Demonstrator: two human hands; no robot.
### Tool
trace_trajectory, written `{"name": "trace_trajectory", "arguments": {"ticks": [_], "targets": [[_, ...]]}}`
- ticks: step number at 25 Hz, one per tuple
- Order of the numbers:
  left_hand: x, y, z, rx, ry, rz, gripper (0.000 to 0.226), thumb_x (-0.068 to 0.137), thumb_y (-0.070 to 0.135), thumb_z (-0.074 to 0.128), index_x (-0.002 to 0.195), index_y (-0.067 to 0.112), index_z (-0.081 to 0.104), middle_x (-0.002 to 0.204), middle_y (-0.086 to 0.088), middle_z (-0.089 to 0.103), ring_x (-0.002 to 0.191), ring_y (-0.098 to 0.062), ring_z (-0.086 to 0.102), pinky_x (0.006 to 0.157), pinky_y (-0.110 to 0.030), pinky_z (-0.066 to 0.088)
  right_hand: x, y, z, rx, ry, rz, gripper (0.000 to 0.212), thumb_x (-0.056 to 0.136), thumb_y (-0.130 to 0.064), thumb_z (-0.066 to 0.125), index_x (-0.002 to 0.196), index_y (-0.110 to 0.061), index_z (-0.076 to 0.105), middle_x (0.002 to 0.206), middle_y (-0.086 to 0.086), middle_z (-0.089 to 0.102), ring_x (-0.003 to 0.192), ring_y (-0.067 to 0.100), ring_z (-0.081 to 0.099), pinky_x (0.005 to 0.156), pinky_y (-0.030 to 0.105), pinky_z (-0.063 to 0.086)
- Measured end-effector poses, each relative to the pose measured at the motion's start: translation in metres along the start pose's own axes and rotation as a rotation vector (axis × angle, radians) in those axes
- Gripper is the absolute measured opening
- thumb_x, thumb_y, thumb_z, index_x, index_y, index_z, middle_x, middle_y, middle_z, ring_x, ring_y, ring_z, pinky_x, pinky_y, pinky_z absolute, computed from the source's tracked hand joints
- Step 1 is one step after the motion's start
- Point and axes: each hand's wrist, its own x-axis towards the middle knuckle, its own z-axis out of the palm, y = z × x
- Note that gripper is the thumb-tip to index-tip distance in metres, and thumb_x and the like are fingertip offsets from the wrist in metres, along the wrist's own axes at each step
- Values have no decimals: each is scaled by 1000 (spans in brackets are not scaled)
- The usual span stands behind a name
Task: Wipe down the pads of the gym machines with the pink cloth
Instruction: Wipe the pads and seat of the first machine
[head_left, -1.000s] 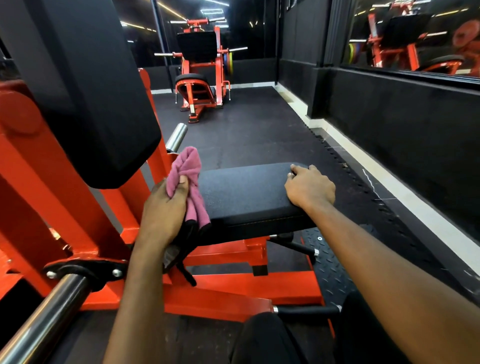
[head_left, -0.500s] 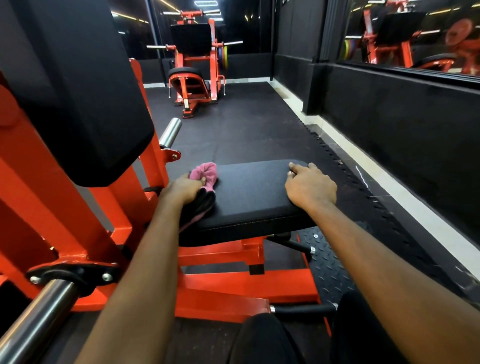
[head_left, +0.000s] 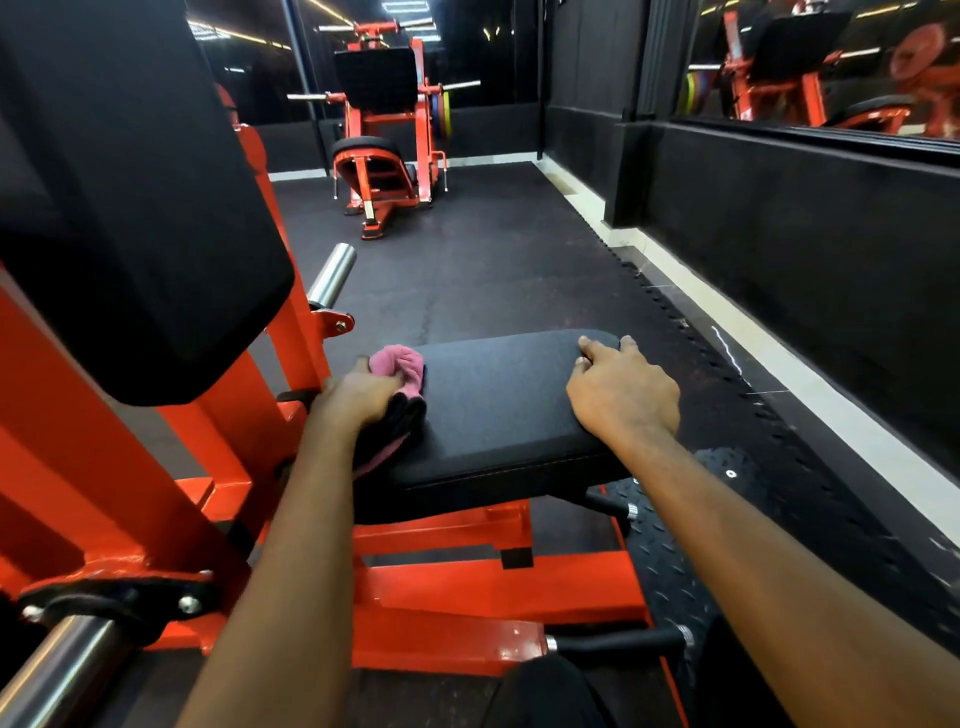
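A: Pink cloth (head_left: 400, 366) bunched in the left hand (head_left: 358, 400), pressed to the left edge of the black seat pad (head_left: 498, 415); why there?
B: Probably to start a stroke across it; the right hand (head_left: 623, 395) rests loose-fingered on the far right corner, holding nothing, likely bracing.
A: Any container?
B: None shows; the back pad (head_left: 130, 208) hangs just left; another orange machine (head_left: 384, 140) stands well beyond, presumably next.

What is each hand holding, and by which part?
Left hand grips the bunched pink cloth round its middle, against the seat pad's left edge. Right hand holds nothing; it rests on the pad's right end.
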Motion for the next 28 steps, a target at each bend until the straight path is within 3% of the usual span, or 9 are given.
{"name": "trace_trajectory", "arguments": {"ticks": [3, 8, 13, 16, 18, 19, 21, 23, 28], "targets": [[69, 5, 2, 14, -55, 74, 28, 81, 39, 58, 108, 33, 63, 125, -5, 64, 118, -33, 60, 102, -45, 47, 0, 1, -3, 8, 18, 4, 44, 102, -40, 34, 143, -41, 49, 159, 13, 36, 117, 45, 58, 90, 45, 48], [39, 57, 26, 427, 59, 259, 56, 94, 59, 33, 146, 37, 38, 152, -8, 41, 138, -38, 38, 114, -53, 28, -3, -2, -5, 44, 62, 11, 41, 100, -37, 38, 135, -36, 58, 141, 14, 51, 108, 42, 61, 83, 42, 46], [11, 69, 32, 421, -62, 433, 78, 85, 80, 25, 150, 38, 34, 162, 5, 27, 149, -28, 20, 121, -47, 11, -7, 7, -8, 82, 22, 14, 46, 101, -41, 38, 146, -43, 48, 160, 6, 37, 127, 39, 54, 101, 45, 45], [18, 34, 7, 242, -80, 350, 67, 93, 53, 57, 151, 24, 39, 156, -2, 35, 143, -25, 33, 119, -39, 23, -7, 9, -9, 116, 12, 9, 45, 101, -41, 38, 145, -43, 49, 159, 5, 38, 128, 39, 53, 103, 45, 44], [14, 14, 0, -58, -90, 277, 51, 92, 11, 58, 141, 16, 48, 140, -6, 50, 115, -21, 55, 96, -31, 47, -8, 6, -9, 112, 32, 4, 43, 101, -39, 39, 142, -41, 52, 154, 7, 44, 123, 39, 57, 98, 44, 47], [10, 9, -1, -164, -70, 239, 44, 91, 8, 57, 133, 18, 54, 132, -6, 58, 103, -16, 59, 86, -26, 51, -9, 5, -10, 108, 47, 1, 42, 101, -38, 39, 140, -39, 55, 149, 9, 49, 118, 39, 59, 94, 44, 48], [9, -5, -1, -255, -47, 180, 52, 77, 43, 67, 126, 26, 63, 121, -4, 68, 101, -19, 66, 91, -32, 54, -10, 4, -10, 102, 65, -2, 40, 100, -38, 40, 136, -37, 57, 142, 10, 53, 113, 38, 61, 90, 42, 49], [10, -29, 1, -158, 17, 187, 67, 61, 64, 58, 124, 40, 62, 121, 1, 69, 107, -23, 66, 98, -42, 52, -10, 4, -10, 105, 67, -2, 39, 100, -38, 40, 136, -37, 58, 142, 9, 53, 113, 38, 61, 89, 42, 49], [-85, -37, 10, 48, 136, 301, 52, 86, 55, 52, 137, 47, 48, 147, 8, 45, 136, -21, 44, 114, -43, 35, -11, 2, -7, 91, 73, 10, 43, 101, -38, 39, 142, -39, 53, 154, 10, 44, 117, 39, 60, 91, 42, 49]]}}
